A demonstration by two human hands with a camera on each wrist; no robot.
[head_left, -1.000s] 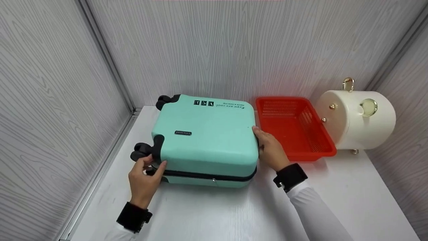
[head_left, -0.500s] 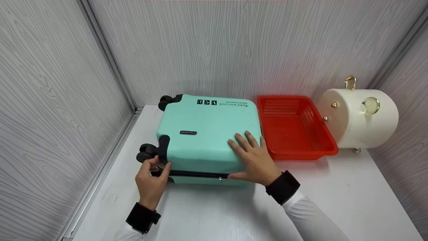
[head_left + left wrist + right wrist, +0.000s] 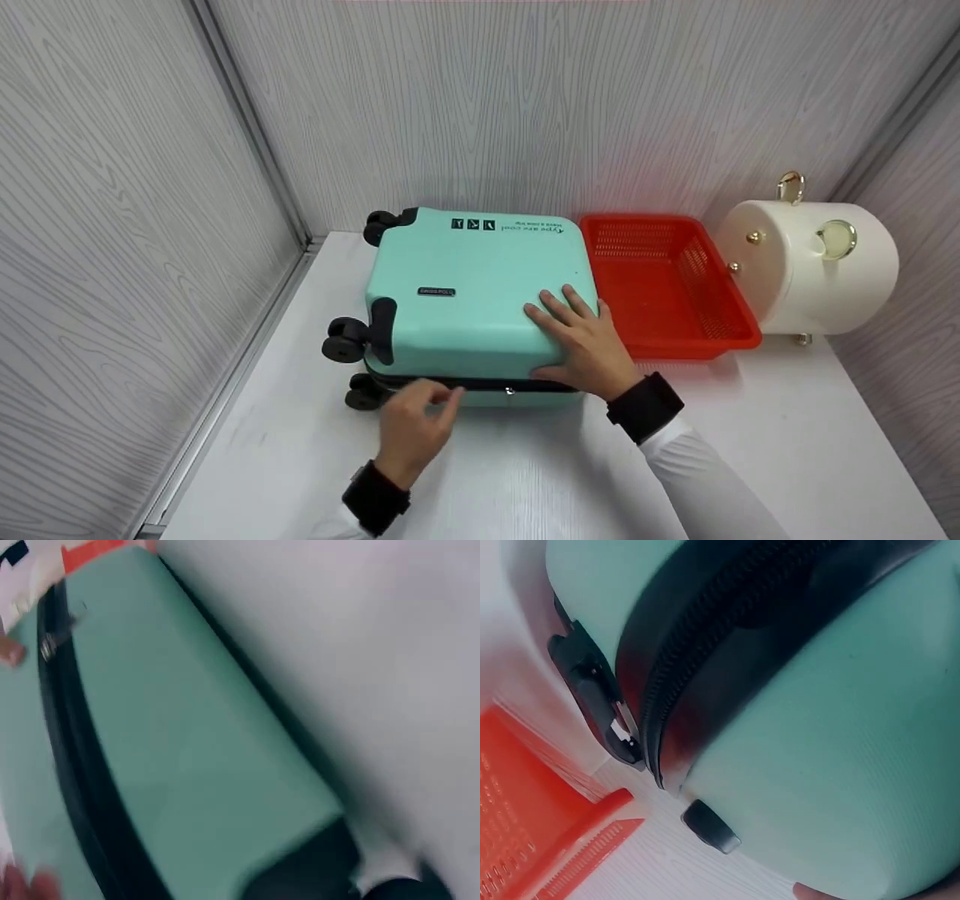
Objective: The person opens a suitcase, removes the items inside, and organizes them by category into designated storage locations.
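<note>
A: Position of the mint suitcase (image 3: pixel 480 307)?

B: Flat on the white table (image 3: pixel 465 487), broad face up, directly ahead of both hands. Long axis runs left to right: wheels (image 3: pixel 345 341) at the left end, red basket (image 3: pixel 645 307) just beside the right end.

A: Right hand (image 3: pixel 589 349)?

B: Fingers straight and spread, resting on the upper shell by its near right corner. Grips nothing. Thumb lies just above the zip band (image 3: pixel 484 384).

A: Left hand (image 3: pixel 412 427)?

B: At the near long side, left of centre, thumb and forefinger bent toward each other. Cannot tell whether they pinch anything; the left wrist view is blurred and shows only fingertips at its edge.

A: Relation of interest?

B: Left fingertips to the shiny zip pull (image 3: pixel 510 390); in my judgement, that one counts most. The pull sits on the band, to the right of those fingertips, along the suitcase's long axis.

A: Which hand is nearer to it?

B: Right. Its thumb tip is just beside the pull; the left wrist view agrees. Left fingertips are farther off, a visible stretch of band between.
</note>
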